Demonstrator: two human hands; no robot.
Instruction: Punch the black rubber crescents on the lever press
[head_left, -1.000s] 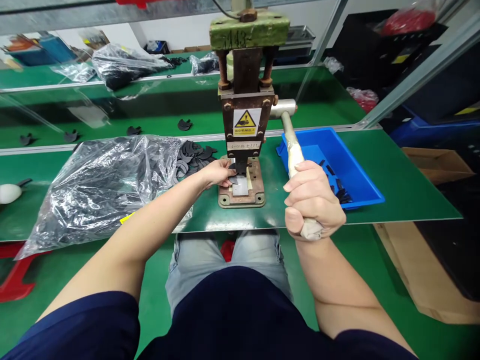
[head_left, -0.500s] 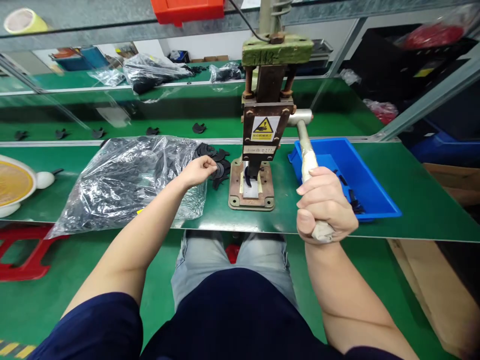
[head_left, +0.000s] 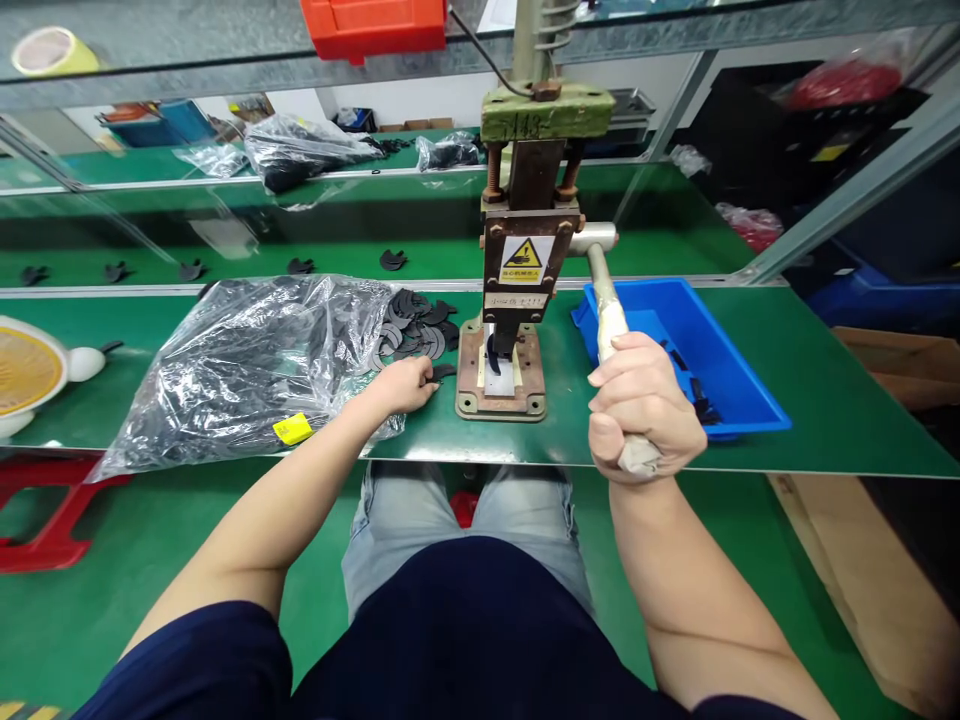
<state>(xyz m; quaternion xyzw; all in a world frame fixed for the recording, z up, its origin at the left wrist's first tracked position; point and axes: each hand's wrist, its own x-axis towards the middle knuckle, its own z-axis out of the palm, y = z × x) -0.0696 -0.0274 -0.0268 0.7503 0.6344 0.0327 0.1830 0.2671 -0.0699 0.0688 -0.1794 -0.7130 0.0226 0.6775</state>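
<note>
My left hand (head_left: pixel 409 385) is closed in a pinch on a flat black curved piece (head_left: pixel 445 371), just left of the press base. Behind it a pile of black crescent-shaped pieces (head_left: pixel 409 328) spills from the mouth of a clear plastic bag (head_left: pixel 247 370). My right hand (head_left: pixel 646 405) is wrapped round the wrapped lever handle (head_left: pixel 609 300) of a hand press (head_left: pixel 517 265). Another black curved piece (head_left: pixel 493 356) stands on the light metal block (head_left: pixel 499 384) under the ram.
A blue bin (head_left: pixel 750 385) with several black pieces stands right of the press. Several black pieces (head_left: pixel 392 260) lie in a row along the back strip. A cream round object (head_left: pixel 34 370) is at far left, and a metal shelf (head_left: pixel 187 75) crosses overhead.
My left hand has come down from the pile toward the table's front, and a black piece now shows at its fingertips. My right hand stays on the lever handle.
</note>
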